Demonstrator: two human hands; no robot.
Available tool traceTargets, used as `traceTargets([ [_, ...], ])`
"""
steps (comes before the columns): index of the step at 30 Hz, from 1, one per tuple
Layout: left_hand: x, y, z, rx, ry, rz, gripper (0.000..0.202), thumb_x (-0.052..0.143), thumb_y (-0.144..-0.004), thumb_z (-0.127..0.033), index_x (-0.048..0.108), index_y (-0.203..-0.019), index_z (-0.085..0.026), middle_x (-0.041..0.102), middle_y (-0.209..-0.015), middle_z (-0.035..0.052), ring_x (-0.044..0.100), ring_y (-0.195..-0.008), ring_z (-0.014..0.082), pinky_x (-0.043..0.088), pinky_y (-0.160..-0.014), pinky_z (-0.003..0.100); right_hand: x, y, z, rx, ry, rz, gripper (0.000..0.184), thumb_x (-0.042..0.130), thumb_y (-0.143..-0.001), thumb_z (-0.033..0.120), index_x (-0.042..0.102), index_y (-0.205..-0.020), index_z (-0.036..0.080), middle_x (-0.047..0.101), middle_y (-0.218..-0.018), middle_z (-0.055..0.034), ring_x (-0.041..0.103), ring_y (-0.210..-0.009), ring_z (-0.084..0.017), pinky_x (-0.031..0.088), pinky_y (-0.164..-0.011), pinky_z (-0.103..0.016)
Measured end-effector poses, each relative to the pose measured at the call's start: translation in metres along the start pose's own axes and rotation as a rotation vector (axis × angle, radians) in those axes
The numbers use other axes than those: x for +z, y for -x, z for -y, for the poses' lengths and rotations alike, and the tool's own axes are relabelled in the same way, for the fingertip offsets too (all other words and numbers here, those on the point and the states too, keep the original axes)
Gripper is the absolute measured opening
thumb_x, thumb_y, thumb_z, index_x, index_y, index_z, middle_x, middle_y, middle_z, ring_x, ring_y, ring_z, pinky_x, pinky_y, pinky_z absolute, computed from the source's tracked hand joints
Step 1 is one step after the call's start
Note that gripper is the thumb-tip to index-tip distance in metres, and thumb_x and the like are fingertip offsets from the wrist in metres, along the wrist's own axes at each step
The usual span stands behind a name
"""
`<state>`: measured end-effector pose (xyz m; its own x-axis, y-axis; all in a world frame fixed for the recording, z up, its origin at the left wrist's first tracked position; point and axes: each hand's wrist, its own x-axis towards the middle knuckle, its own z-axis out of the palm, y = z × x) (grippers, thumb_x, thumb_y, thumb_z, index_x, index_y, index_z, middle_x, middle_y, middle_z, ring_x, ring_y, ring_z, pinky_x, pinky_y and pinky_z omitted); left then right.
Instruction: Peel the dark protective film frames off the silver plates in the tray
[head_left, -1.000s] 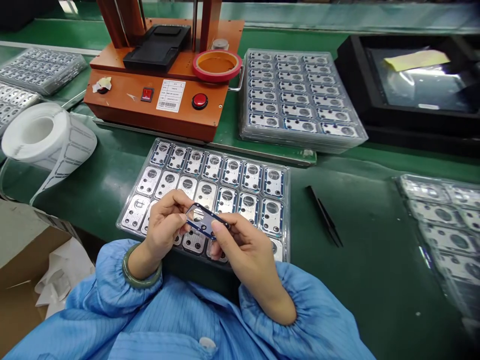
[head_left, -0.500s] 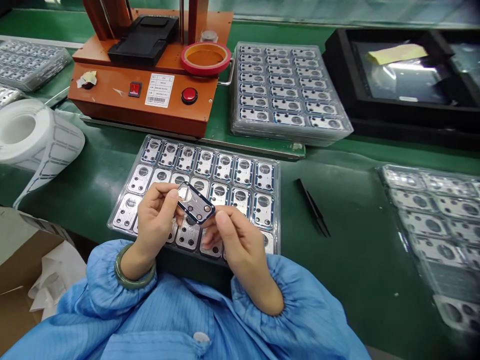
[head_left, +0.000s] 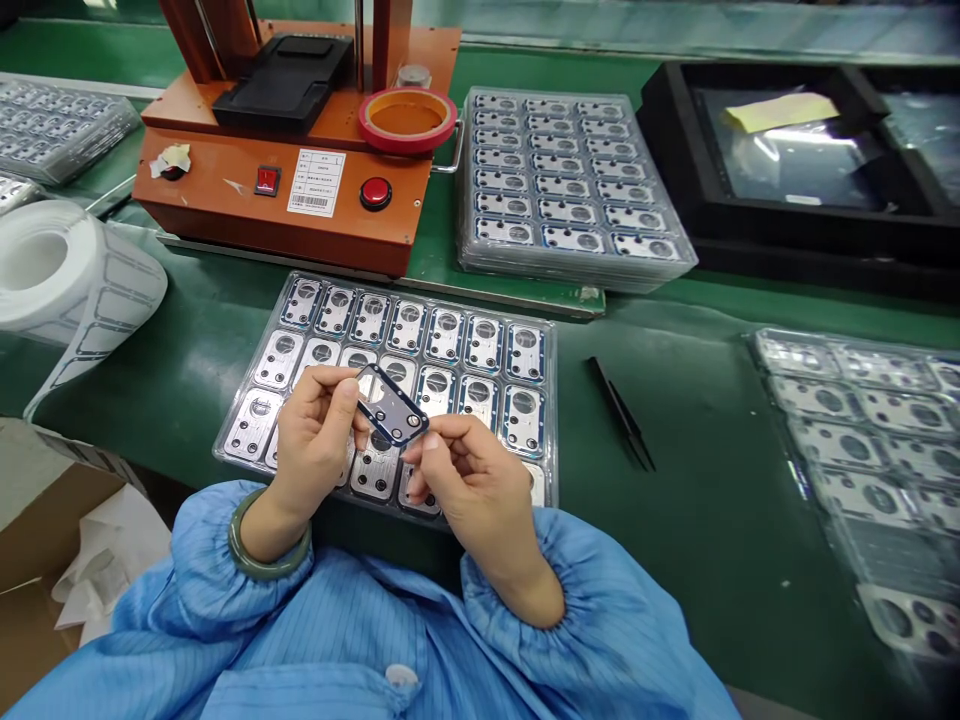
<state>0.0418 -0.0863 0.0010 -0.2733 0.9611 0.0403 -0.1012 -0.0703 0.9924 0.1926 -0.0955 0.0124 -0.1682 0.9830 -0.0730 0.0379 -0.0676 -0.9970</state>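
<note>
Your left hand (head_left: 311, 440) has its thumb and fingers closed in a pinch on the left end of the thin plate (head_left: 395, 398), close to its large round opening. Your right hand (head_left: 487, 490) has its thumb and forefinger drawn nearly together at the plate's lower right corner; whether they grip the edge or only steady it, I cannot tell. The other right fingers curl loosely. The plate is between both sets of fingers, its right end slanting nearer your body, and below it sits the clear tray (head_left: 553, 420) of similar plates.

To do this well, let the left pinch carry the weight and bear on the rim rather than the face, so no smudge lands around the openings. With the right, work lightly: too hard a push at that corner could bend so thin a piece. Hold it low over the tray, so any slip is short. The black tweezers (head_left: 621, 413) lie on the tabletop (head_left: 705, 480) to the right of your right fingers, should the corner prove too fine for fingertips.
</note>
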Motion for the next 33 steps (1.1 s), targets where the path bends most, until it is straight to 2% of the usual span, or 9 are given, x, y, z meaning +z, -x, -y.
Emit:
traceTargets([
  [4, 0.0, -0.004, -0.001, -0.025, 0.033, -0.126, 0.019, 0.064, -0.083, -0.035, 0.056, -0.092, -0.02, 0.054, -0.054, -0.0078, 0.049, -0.039, 0.0051, 0.042, -0.039, 0.016, 0.0, 0.001, -0.001, -0.111, 0.092, -0.07, 0.01, 0.053, -0.09, 0.026, 0.06, -0.093, 0.019, 0.067, -0.072, 0.0005, 0.06, -0.05, -0.008, 0.052, -0.049, -0.02],
  [8, 0.001, -0.01, -0.012, 0.075, -0.196, -0.19, 0.016, 0.066, -0.082, -0.032, 0.059, -0.085, -0.017, 0.054, -0.057, -0.0066, 0.048, -0.039, 0.0041, 0.039, -0.038, 0.015, 0.0, -0.001, -0.002, -0.158, 0.096, -0.208, 0.01, 0.053, -0.09, 0.026, 0.06, -0.094, 0.019, 0.066, -0.072, 0.0018, 0.059, -0.05, -0.007, 0.051, -0.048, -0.019],
  [11, 0.001, -0.019, -0.016, 0.148, -0.423, -0.116, 0.012, 0.063, -0.083, -0.029, 0.063, -0.085, -0.017, 0.056, -0.062, -0.0041, 0.049, -0.045, 0.0045, 0.04, -0.042, 0.016, 0.0, -0.001, -0.002, -0.149, 0.086, -0.217, 0.01, 0.053, -0.091, 0.025, 0.06, -0.095, 0.02, 0.066, -0.073, 0.0021, 0.059, -0.05, -0.006, 0.05, -0.049, -0.018],
  [16, 0.006, -0.034, -0.007, 0.155, -0.668, 0.067, 0.01, 0.058, -0.086, -0.025, 0.064, -0.086, -0.017, 0.064, -0.077, 0.0012, 0.057, -0.064, 0.0105, 0.047, -0.056, 0.021, -0.001, 0.001, -0.004, -0.151, 0.105, -0.185, 0.01, 0.052, -0.092, 0.025, 0.061, -0.095, 0.02, 0.065, -0.074, 0.0024, 0.059, -0.052, -0.007, 0.05, -0.051, -0.02],
  [20, 0.009, -0.036, 0.001, 0.236, -0.836, 0.085, 0.015, 0.058, -0.087, -0.023, 0.065, -0.098, -0.017, 0.063, -0.085, 0.0033, 0.058, -0.07, 0.0123, 0.049, -0.068, 0.027, -0.001, 0.001, -0.006, -0.145, 0.102, -0.168, 0.011, 0.052, -0.091, 0.026, 0.061, -0.096, 0.021, 0.066, -0.074, 0.0024, 0.059, -0.053, -0.007, 0.05, -0.053, -0.021],
  [23, 0.006, -0.032, 0.003, 0.321, -0.883, 0.086, 0.027, 0.055, -0.089, -0.024, 0.06, -0.115, -0.017, 0.061, -0.096, 0.0054, 0.055, -0.067, 0.01, 0.05, -0.07, 0.027, -0.002, 0.001, -0.005, -0.155, 0.11, -0.161, 0.01, 0.053, -0.091, 0.025, 0.061, -0.095, 0.021, 0.066, -0.072, 0.0025, 0.059, -0.053, -0.008, 0.05, -0.055, -0.023],
  [25, 0.003, -0.028, 0.003, 0.375, -0.896, 0.11, 0.03, 0.052, -0.091, -0.024, 0.057, -0.119, -0.018, 0.061, -0.1, 0.0065, 0.056, -0.07, 0.0105, 0.05, -0.07, 0.027, -0.002, 0.002, -0.004, -0.158, 0.124, -0.163, 0.01, 0.053, -0.091, 0.025, 0.061, -0.094, 0.021, 0.066, -0.072, 0.002, 0.06, -0.055, -0.009, 0.05, -0.057, -0.024],
  [29, 0.001, -0.016, 0.003, 0.537, -1.036, 0.183, 0.022, 0.051, -0.091, -0.026, 0.063, -0.108, -0.016, 0.067, -0.099, 0.0082, 0.058, -0.09, 0.019, 0.05, -0.08, 0.035, -0.002, 0.002, -0.005, -0.168, 0.172, -0.163, 0.012, 0.052, -0.091, 0.026, 0.062, -0.094, 0.02, 0.066, -0.072, 0.0012, 0.06, -0.056, -0.01, 0.051, -0.058, -0.025],
  [33, -0.002, -0.004, 0.0, 0.618, -1.097, 0.262, 0.018, 0.054, -0.09, -0.025, 0.066, -0.101, -0.016, 0.068, -0.102, 0.009, 0.057, -0.093, 0.0211, 0.05, -0.082, 0.039, -0.004, 0.002, -0.006, -0.183, 0.235, -0.161, 0.014, 0.052, -0.09, 0.029, 0.063, -0.093, 0.021, 0.066, -0.071, 0.0008, 0.06, -0.055, -0.011, 0.051, -0.058, -0.026],
])
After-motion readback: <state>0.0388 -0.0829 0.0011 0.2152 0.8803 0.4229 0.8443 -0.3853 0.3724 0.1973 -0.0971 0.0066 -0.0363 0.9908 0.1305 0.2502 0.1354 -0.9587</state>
